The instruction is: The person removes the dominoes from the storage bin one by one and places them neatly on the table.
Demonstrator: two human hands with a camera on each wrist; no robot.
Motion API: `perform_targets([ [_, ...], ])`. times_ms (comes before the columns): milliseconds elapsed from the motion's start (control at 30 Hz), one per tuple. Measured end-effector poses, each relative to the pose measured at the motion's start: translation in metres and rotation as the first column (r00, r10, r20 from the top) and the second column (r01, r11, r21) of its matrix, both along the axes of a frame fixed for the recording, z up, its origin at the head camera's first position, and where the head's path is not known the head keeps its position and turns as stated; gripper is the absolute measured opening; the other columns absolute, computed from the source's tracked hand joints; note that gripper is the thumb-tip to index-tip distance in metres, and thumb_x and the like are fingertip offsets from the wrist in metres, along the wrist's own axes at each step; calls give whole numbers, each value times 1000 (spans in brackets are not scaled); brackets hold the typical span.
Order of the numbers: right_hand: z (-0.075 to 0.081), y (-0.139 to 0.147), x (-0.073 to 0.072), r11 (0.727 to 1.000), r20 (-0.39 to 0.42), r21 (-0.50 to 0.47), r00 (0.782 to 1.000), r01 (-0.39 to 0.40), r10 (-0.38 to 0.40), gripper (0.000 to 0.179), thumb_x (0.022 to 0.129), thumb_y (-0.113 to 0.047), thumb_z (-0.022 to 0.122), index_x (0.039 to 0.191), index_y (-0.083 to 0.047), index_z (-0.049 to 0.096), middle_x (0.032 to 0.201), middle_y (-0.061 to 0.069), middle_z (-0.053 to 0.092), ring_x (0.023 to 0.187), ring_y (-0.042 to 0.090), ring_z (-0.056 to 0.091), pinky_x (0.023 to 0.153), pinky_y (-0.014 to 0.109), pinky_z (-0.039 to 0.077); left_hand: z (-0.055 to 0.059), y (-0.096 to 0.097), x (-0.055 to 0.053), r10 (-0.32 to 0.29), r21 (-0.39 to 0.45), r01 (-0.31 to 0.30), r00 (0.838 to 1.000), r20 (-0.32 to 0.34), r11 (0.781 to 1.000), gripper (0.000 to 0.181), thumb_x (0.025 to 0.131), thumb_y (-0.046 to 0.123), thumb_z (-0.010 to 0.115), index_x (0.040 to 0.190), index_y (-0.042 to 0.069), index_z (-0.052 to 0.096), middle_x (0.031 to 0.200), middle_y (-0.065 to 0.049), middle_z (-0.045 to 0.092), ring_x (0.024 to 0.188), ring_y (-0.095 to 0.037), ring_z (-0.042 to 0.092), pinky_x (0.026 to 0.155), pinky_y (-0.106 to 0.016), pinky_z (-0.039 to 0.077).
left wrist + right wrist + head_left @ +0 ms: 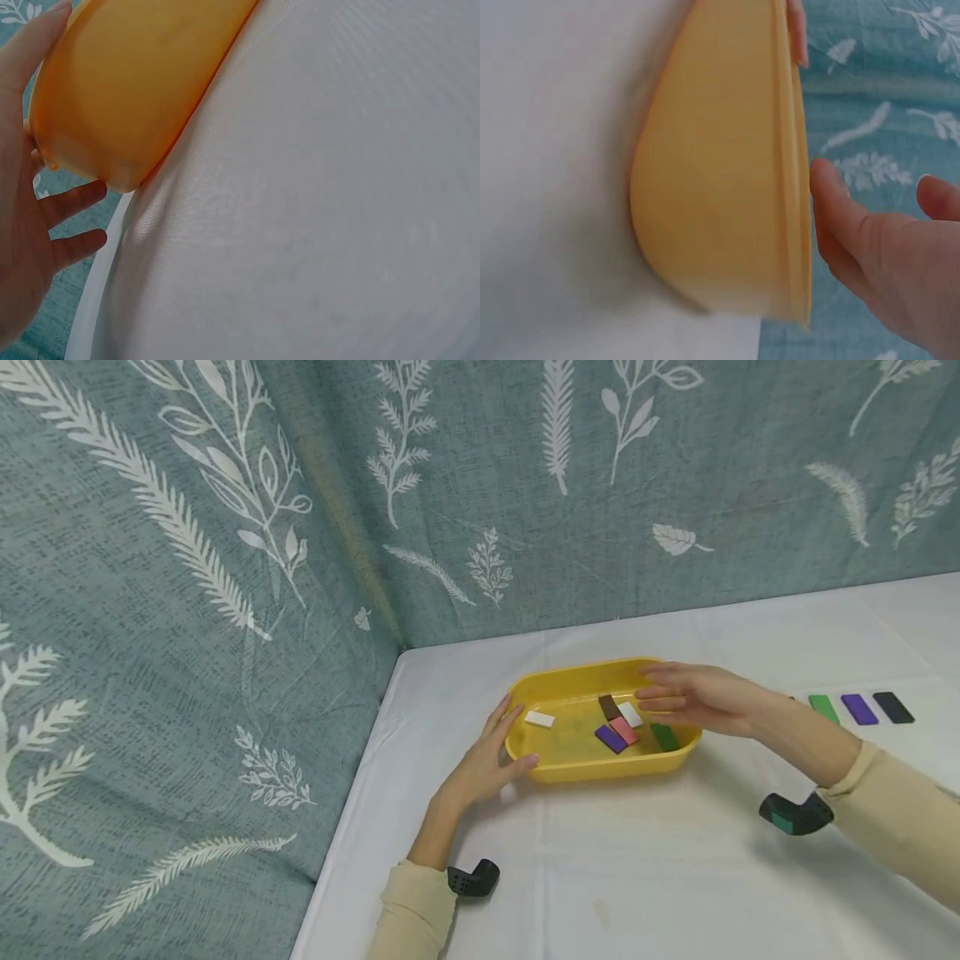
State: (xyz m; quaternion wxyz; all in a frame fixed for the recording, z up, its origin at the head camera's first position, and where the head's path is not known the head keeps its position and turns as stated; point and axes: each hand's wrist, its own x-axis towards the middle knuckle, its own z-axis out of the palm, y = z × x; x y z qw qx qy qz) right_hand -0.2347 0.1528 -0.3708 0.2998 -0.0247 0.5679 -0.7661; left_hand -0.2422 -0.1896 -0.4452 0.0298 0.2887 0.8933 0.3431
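A yellow plastic tub (570,768) stands on the white cloth with several small flat blocks inside. My left hand (480,764) holds its left end, thumb at the near rim and fingers spread along the end wall. In the left wrist view the thumb lies against the tub wall (127,90), with two fingers held away from it. Over the tub's right end is my right hand (697,697), its fingers extended and gripping nothing. Inside lie a white block (539,719), a brown one (609,707), a purple one (611,739), a pink one (624,730) and a green one (664,737).
Right of the tub, a light green block (823,708), a purple block (858,709) and a black block (893,707) lie in a row, partly behind my right forearm. A patterned blue-green curtain (465,602) borders the table at the back and left.
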Motion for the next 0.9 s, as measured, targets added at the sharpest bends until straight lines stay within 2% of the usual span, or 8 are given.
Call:
perform_targets([
  [167,-9,-19,-4,999,-2,28,1000,-24,24,66,103,-20,43,151,1,1,149,28,14,135,41,23,106,42,32,-1,1,0,-9,-10,9,1000,6,1000,97,82,77,43,153,16,20,159,7,-2,138,-35,24,102,-57,31],
  [400,-21,-34,-7,984,-19,144,994,-103,107,61,103,-17,40,148,6,5,137,27,28,122,36,40,102,42,37,1,-1,0,11,-24,-11,1000,20,1000,97,81,78,43,154,19,19,158,10,-3,137,-36,26,101,-58,32],
  [567,-26,-39,-8,975,15,207,997,-75,73,59,103,-17,41,147,7,10,128,22,37,107,27,49,99,40,41,2,0,-1,11,-32,-10,1000,18,999,97,81,78,44,154,19,19,158,12,-3,137,-36,26,101,-58,32],
  [900,-26,-45,-9,943,24,321,997,-82,79,58,102,-19,44,147,6,17,129,18,40,105,24,48,92,37,44,2,-1,0,11,-24,-11,1000,14,1000,94,83,73,47,154,17,20,158,11,-2,137,-36,27,101,-58,32],
])
